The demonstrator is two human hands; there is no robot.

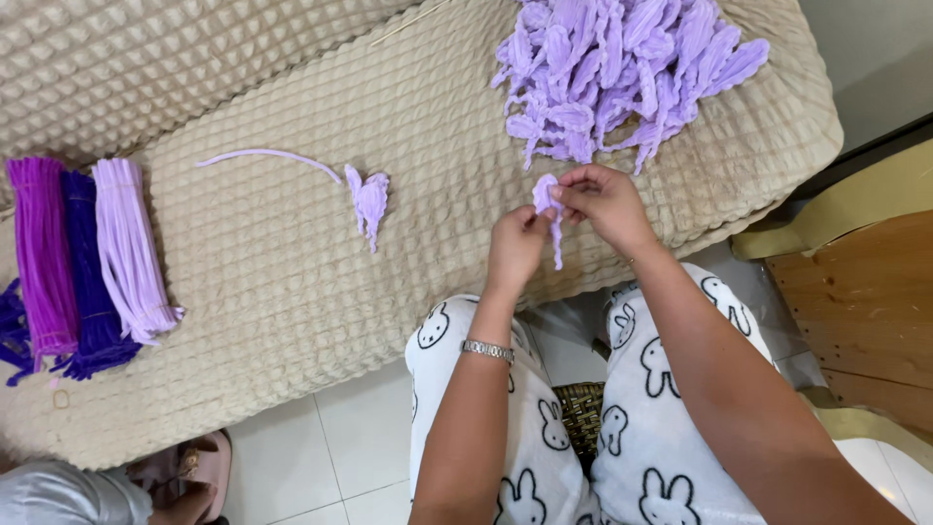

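Looking down through the head camera, you have both hands raised over the front edge of the quilted beige cushion (292, 253); your left hand (515, 245) pinches the lower part of a small lilac pipe-cleaner piece (549, 206), and your right hand (603, 202) closes its fingertips on the top of it, so both sets of fingers are clenched on that one piece, whose thin stem hangs down between them; by my reading you are in the middle of shaping it, folding or twisting the fuzzy wire into the same petal form as the finished ones; those lie in a heap of lilac shapes (622, 73) just beyond your right hand, while one more shaped piece (369, 202) and a loose lilac stem (267, 156) lie apart to the left; three bundles of straight pipe cleaners (87, 258), magenta, deep violet and pale lilac, rest at the far left; the next move seems to call for a firm pinch at the base while the other fingers turn, so that the loops stay tight
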